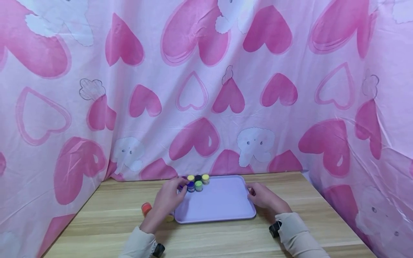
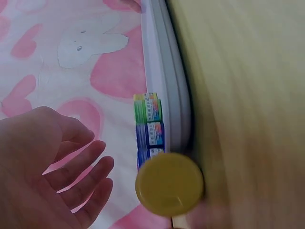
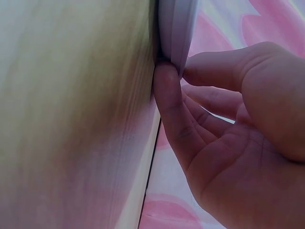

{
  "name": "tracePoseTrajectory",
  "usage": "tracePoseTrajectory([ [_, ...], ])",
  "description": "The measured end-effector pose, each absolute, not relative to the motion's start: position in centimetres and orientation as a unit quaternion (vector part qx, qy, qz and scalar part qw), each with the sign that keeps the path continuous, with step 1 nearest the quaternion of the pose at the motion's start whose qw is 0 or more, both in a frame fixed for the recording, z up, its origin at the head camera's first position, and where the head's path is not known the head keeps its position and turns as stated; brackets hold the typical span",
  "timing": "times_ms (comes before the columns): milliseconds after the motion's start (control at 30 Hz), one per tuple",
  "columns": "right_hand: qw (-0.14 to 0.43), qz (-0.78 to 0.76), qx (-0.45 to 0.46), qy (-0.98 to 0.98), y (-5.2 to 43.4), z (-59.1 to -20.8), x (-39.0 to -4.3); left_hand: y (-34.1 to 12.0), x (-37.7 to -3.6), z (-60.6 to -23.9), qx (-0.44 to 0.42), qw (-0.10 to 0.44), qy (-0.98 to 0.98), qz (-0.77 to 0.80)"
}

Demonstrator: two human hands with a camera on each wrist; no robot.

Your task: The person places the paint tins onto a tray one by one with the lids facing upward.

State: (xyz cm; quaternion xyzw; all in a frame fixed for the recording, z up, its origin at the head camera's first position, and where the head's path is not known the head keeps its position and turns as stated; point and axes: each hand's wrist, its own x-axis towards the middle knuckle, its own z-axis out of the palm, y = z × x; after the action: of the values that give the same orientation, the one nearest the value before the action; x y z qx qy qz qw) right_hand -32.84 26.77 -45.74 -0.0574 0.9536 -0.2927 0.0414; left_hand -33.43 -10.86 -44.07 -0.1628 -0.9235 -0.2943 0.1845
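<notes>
A lilac tray (image 1: 219, 202) lies on the wooden table. My right hand (image 1: 262, 194) is at its right side, and in the right wrist view the thumb and fingers pinch the rim (image 3: 180, 36). Small paint jars stand grouped in the tray's far left corner: a blue one (image 1: 190, 186), a green one (image 1: 198, 186), a black-lidded one (image 1: 198, 178) and yellow-lidded ones (image 1: 205, 179). My left hand (image 1: 168, 195) hovers by these jars with loosely bent fingers, and its palm (image 2: 28, 167) shows nothing held. It partly hides a purple jar.
Left of the tray, a red-lidded jar (image 1: 146, 208) and a yellow-lidded jar (image 2: 169, 183) stand on the table (image 1: 96, 218), partly behind my left forearm. A pink curtain (image 1: 193, 107) with hearts hangs along the table's back and sides.
</notes>
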Motion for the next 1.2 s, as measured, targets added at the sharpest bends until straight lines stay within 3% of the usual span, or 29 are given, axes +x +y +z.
tracePoseTrajectory([
  [300, 0.047, -0.287, -0.053, 0.955, 26.9, -45.7, -32.8, -12.6, -32.4, -44.4, -0.133, 0.160, -0.933, -0.294],
  [700, 0.053, -0.288, -0.051, 0.955, 26.8, -45.6, -32.8, -15.1, -30.2, -45.1, -0.164, 0.165, -0.930, -0.285],
  [1200, 0.048, -0.288, -0.057, 0.955, 26.8, -45.7, -32.8, -15.1, -29.4, -45.4, -0.221, 0.080, -0.938, -0.253],
])
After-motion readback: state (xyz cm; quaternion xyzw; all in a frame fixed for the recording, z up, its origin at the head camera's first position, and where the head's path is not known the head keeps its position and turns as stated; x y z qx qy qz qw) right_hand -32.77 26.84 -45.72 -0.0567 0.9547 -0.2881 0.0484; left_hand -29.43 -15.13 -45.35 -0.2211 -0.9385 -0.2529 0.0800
